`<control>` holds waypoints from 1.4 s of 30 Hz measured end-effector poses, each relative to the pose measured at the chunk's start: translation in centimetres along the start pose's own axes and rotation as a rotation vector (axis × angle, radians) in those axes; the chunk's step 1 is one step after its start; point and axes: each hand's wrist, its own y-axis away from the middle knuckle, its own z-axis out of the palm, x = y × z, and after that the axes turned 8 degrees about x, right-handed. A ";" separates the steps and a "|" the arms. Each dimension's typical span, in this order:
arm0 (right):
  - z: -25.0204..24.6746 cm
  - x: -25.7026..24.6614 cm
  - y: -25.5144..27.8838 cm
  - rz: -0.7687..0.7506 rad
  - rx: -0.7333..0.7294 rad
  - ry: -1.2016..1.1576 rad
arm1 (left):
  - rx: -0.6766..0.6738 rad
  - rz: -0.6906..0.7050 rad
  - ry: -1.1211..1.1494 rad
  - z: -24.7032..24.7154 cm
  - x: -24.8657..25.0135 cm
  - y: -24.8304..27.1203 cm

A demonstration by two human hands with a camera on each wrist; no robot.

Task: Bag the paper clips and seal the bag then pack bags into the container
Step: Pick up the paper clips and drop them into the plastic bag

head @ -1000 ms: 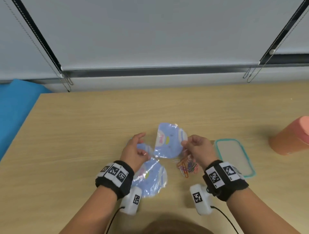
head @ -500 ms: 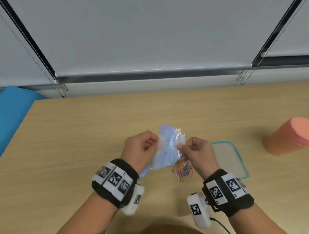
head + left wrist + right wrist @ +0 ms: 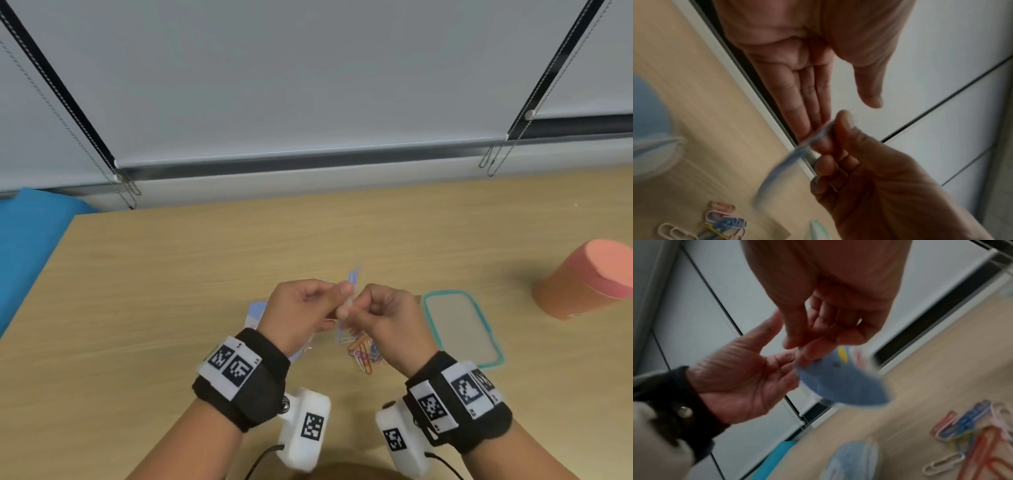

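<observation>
A small blue printed plastic bag (image 3: 840,382) hangs above the table between my hands, edge-on in the head view (image 3: 353,277). My right hand (image 3: 346,312) pinches its top edge between thumb and forefinger. The straight fingers of my left hand (image 3: 337,291) touch the other side of the bag, and its thumb stands apart from them in the left wrist view. A pile of coloured paper clips (image 3: 363,354) lies on the table just under the right hand. A second blue bag (image 3: 255,313) lies flat under my left wrist.
A clear shallow container with a teal rim (image 3: 430,318) lies right of the hands. An orange cylinder with a pink top (image 3: 589,277) stands at the far right. A blue surface (image 3: 30,246) borders the wooden table (image 3: 171,291) on the left; window blinds hang behind.
Both hands came together and rose slightly, and the bag turned from face-on to edge-on. My left hand moved off the flat bag to the held one.
</observation>
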 end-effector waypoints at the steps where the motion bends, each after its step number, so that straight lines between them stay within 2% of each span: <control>1: 0.1 0.0 0.1 -0.008 -0.074 -0.076 | -0.033 -0.012 0.029 -0.2 0.1 0.0; 3: 0.1 0.0 0.0 -0.020 -0.171 -0.178 | -0.087 0.004 0.029 -0.4 0.4 -0.1; 5: -0.2 -0.1 -0.2 -0.014 -0.210 -0.224 | -0.121 -0.003 -0.001 -0.7 0.6 -0.3; 10: -0.9 0.3 -0.9 0.031 -0.208 -0.334 | -0.177 -0.067 -0.033 -1.3 0.6 -0.8; 13: -0.7 0.5 -1.0 0.061 -0.164 -0.316 | -0.100 -0.012 -0.130 -1.0 -0.1 -1.0; 16: -0.4 0.6 -0.6 -0.026 -0.073 -0.074 | 0.033 0.074 -0.302 -0.7 -0.8 -1.4; 20: -0.1 0.6 -0.2 -0.404 -0.015 0.468 | 0.142 0.210 -0.441 -0.7 -0.9 -1.7; 22: 0.0 0.5 -0.3 -0.474 -0.011 0.638 | 0.199 0.308 -0.506 -0.8 -0.6 -2.1; 26: 0.6 -0.3 -0.7 -0.343 -0.015 0.775 | 0.156 0.472 -0.613 -0.4 0.0 -1.6; 29: 0.5 -1.1 -0.9 -0.244 -0.047 0.701 | 0.090 0.594 -0.591 -0.5 0.2 -1.1; 31: -0.3 -1.3 -1.0 -0.135 -0.159 0.540 | -0.038 0.643 -0.642 -1.1 0.3 -1.2; 33: -1.0 -1.8 -0.7 -0.063 -0.318 0.379 | -0.233 0.625 -0.877 -2.0 0.6 -1.4; 35: -1.4 -1.9 -0.7 -0.038 -0.425 0.343 | -0.350 0.654 -1.119 -2.3 0.8 -1.4; 36: -1.5 -1.9 -0.7 -0.030 -0.455 0.338 | -0.380 0.649 -1.153 -2.2 0.7 -1.5; 38: -1.6 -1.9 -0.8 -0.007 -0.512 0.335 | -0.396 0.584 -1.032 -1.9 0.3 -1.6; 40: -1.9 -1.8 -1.0 -0.005 -0.545 0.331 | -0.333 0.545 -0.845 -1.7 -0.8 -2.1; 42: -2.3 -1.5 -1.2 -0.002 -0.507 0.266 | -0.267 0.513 -0.791 -1.7 -1.8 -2.4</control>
